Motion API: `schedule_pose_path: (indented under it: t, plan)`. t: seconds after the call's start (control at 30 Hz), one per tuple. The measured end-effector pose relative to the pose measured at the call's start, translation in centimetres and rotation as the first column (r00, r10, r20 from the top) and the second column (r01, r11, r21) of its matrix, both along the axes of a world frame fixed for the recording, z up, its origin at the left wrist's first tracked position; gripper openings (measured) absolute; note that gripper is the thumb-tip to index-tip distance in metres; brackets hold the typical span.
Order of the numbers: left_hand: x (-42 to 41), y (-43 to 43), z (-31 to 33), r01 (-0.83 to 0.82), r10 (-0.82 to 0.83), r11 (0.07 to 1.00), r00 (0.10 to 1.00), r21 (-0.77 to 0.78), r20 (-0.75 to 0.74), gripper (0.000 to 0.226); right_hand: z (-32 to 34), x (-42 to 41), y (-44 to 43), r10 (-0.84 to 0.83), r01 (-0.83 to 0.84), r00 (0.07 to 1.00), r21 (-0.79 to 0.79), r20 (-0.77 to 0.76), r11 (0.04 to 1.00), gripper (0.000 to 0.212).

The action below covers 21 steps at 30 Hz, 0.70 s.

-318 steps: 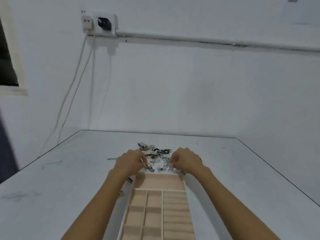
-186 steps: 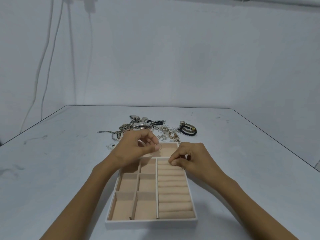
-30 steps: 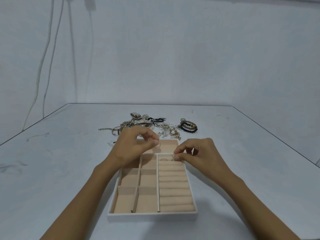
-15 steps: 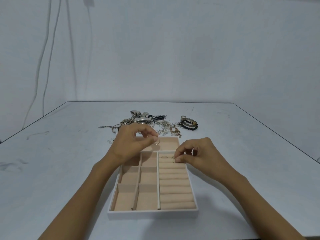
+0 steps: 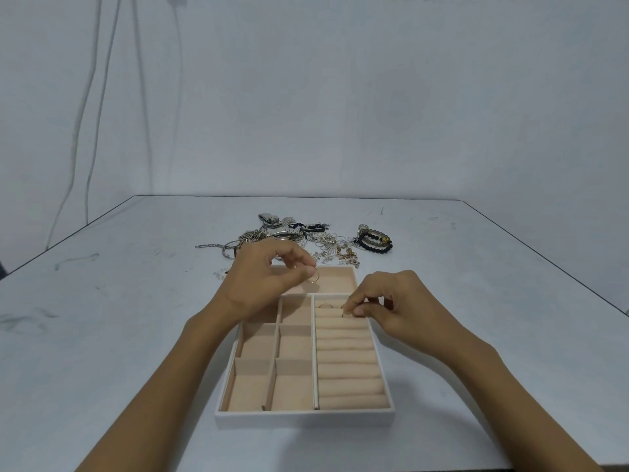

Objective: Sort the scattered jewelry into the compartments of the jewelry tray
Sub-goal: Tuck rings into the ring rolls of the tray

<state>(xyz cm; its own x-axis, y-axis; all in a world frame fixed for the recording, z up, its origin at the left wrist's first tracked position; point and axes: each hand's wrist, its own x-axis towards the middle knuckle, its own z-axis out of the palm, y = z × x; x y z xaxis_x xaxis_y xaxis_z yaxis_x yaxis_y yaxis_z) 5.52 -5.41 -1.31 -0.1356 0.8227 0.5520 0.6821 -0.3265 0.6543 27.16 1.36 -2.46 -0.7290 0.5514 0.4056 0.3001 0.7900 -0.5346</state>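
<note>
The jewelry tray sits nearest on the pale surface, its near square compartments bare and its right side lined with ring rolls; over the far end of those rolls the right hand pinches a small ring between thumb and forefinger, pressing it down toward a slot, apparently so it stands wedged like the ring already seated in the far slot; a little farther, the left hand is curled above the long far compartment, holding a thin hoop-like ring at its fingertips, probably kept ready for the next slot; beyond the tray lies the unsorted jewelry pile, chains and watch bands tangled, with beaded bracelets to its right; most of the sorting looks undone.
</note>
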Motion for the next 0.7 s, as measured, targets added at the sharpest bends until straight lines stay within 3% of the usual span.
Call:
schedule_pose_path:
  t: [0.2, 0.33, 0.43, 0.53, 0.6, 0.7]
  plan:
    - [0.0, 0.0, -0.1, 0.056, -0.056, 0.998, 0.998, -0.041, 0.001, 0.009, -0.4, -0.4, 0.4, 0.03, -0.042, 0.997, 0.161, 0.077, 0.986, 0.02]
    - [0.3, -0.1, -0.1, 0.095, -0.097, 0.991, 0.995, -0.091, -0.018, 0.008, -0.5, -0.2, 0.4, 0.032, -0.046, 0.996, 0.18, 0.082, 0.983, 0.018]
    - [0.5, -0.2, 0.0, 0.148, -0.152, 0.981, 0.988, -0.124, -0.028, 0.008, -0.4, 0.2, 0.1, -0.001, 0.004, 1.0, 0.084, -0.025, 0.996, 0.018]
    - [0.7, -0.4, 0.1, 0.202, -0.208, 0.966, 0.978, -0.159, -0.019, 0.008, -0.8, 1.1, -0.2, -0.183, 0.193, 0.972, 0.054, -0.144, 0.98, 0.024]
    - [0.8, -0.5, 0.1, 0.225, -0.234, 0.959, 0.972, -0.174, -0.028, 0.007, -1.6, 1.9, -0.5, -0.309, 0.309, 0.951, 0.043, -0.016, 0.95, 0.029]
    - [1.0, -0.5, 0.1, 0.236, -0.249, 0.953, 0.967, -0.189, -0.048, 0.009, -3.0, 2.7, -1.0, -0.328, 0.361, 0.852, -0.005, 0.408, 0.933, 0.052]
